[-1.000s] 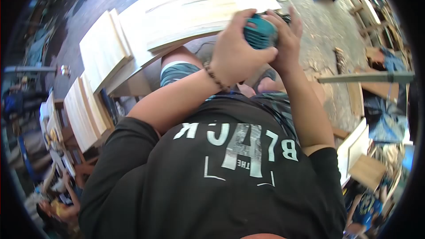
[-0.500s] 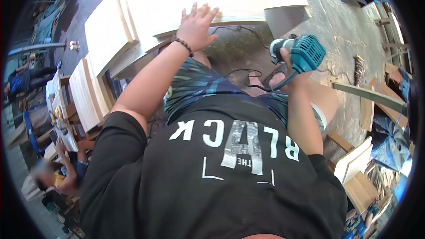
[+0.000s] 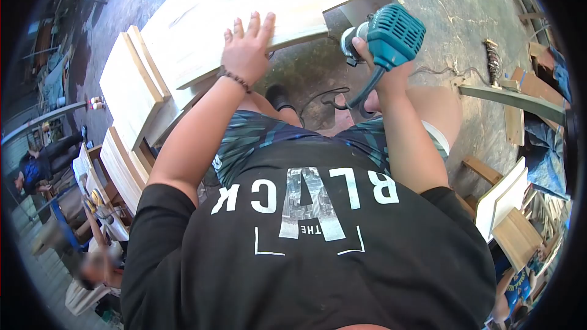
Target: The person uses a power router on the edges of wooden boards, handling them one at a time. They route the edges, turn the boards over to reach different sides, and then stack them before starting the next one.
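My left hand (image 3: 246,49) lies on the pale wooden panel (image 3: 244,3) near its front edge, fingers spread and palm down, a beaded bracelet at the wrist. In my right hand (image 3: 391,79) is a teal corded trim router (image 3: 396,33), its vented motor housing tilted up toward me. The router's metal body and base point left, close to the right end of the panel's front edge. Its black cord (image 3: 318,93) hangs down and loops over the floor between my legs.
Upright light boards (image 3: 126,79) adjoin the panel's left end, with more boards (image 3: 122,153) below. A grey-green bar (image 3: 513,102) juts in from the right near offcuts and blue tarp (image 3: 544,162). One person (image 3: 101,263) sits lower left; another (image 3: 46,162) is farther off.
My right hand has brought the trim router left and up, nearer the panel's edge. My left hand has slid left along the panel. The whole view has shifted slightly.
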`<action>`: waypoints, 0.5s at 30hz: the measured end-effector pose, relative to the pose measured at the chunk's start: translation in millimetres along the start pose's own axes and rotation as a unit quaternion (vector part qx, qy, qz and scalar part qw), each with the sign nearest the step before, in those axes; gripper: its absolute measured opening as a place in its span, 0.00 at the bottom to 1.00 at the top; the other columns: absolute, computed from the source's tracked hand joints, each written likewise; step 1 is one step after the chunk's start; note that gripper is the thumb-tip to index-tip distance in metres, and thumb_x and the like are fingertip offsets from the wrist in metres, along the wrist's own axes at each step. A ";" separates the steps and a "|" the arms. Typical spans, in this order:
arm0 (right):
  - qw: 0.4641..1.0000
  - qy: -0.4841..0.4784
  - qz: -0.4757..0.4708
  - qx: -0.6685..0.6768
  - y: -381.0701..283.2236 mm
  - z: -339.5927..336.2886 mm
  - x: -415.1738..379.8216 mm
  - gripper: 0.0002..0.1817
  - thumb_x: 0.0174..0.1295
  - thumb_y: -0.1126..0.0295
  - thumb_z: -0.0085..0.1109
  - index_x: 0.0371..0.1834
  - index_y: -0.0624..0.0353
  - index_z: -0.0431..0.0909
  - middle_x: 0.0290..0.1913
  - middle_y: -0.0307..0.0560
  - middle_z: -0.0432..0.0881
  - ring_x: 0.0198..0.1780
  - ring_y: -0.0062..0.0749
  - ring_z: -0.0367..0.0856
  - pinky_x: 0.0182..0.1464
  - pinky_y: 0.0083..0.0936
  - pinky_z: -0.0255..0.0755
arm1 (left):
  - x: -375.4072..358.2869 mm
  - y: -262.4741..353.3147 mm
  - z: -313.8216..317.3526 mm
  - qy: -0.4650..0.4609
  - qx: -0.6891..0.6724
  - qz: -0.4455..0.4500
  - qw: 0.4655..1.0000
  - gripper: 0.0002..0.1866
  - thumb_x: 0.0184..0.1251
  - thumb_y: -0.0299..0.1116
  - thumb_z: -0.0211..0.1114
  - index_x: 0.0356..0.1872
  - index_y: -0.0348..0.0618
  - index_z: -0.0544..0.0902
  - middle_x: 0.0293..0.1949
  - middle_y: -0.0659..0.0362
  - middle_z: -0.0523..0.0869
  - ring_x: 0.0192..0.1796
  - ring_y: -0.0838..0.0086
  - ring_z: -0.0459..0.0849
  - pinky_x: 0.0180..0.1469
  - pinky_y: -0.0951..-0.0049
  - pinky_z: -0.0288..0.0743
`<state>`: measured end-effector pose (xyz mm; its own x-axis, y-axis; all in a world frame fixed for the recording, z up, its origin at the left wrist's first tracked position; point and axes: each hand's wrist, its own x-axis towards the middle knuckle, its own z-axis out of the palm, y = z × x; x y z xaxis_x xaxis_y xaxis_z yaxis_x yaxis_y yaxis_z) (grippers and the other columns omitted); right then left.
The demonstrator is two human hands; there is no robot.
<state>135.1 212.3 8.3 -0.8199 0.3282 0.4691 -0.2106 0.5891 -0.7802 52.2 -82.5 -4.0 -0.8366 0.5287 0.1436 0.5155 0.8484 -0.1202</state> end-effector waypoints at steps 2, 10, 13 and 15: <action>1.000 0.001 0.012 -0.002 -2.8 -2.4 10.5 0.24 0.52 0.58 0.83 0.48 0.56 0.85 0.45 0.42 0.89 0.48 0.37 0.87 0.56 0.34 0.79 | 5.8 -13.3 -34.2 0.004 -0.029 0.012 1.000 0.41 0.61 0.31 0.70 0.79 0.60 0.70 0.72 0.49 0.79 0.70 0.42 0.80 0.71 0.44 0.75; 0.996 0.036 0.071 0.050 -2.6 7.5 47.4 0.18 0.53 0.58 0.82 0.42 0.54 0.88 0.39 0.41 0.91 0.40 0.34 0.89 0.46 0.32 0.82 | 57.9 -83.0 -211.8 -0.161 -0.126 0.035 0.978 0.26 0.57 0.30 0.77 0.60 0.45 0.86 0.42 0.41 0.90 0.47 0.43 0.89 0.50 0.53 0.82; 0.995 0.030 0.074 0.057 -2.7 16.6 52.5 0.17 0.52 0.57 0.82 0.40 0.54 0.89 0.37 0.41 0.91 0.39 0.34 0.90 0.45 0.32 0.82 | 74.7 -92.6 -225.2 -0.214 -0.065 -0.001 0.975 0.24 0.58 0.29 0.77 0.58 0.42 0.85 0.42 0.40 0.90 0.47 0.42 0.88 0.50 0.54 0.82; 0.993 0.035 0.081 0.081 2.5 20.1 50.6 0.18 0.52 0.57 0.82 0.41 0.54 0.89 0.38 0.41 0.91 0.39 0.35 0.90 0.45 0.32 0.82 | 76.5 -101.8 -217.6 -0.181 -0.085 -0.002 0.980 0.24 0.59 0.33 0.79 0.56 0.40 0.85 0.39 0.42 0.90 0.44 0.49 0.91 0.49 0.57 0.82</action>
<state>82.5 215.5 21.8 -0.8126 0.4616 0.3557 -0.1677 0.3994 -0.9013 -24.0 -122.6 232.9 -0.8335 0.5078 -0.2179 0.5100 0.8587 0.0503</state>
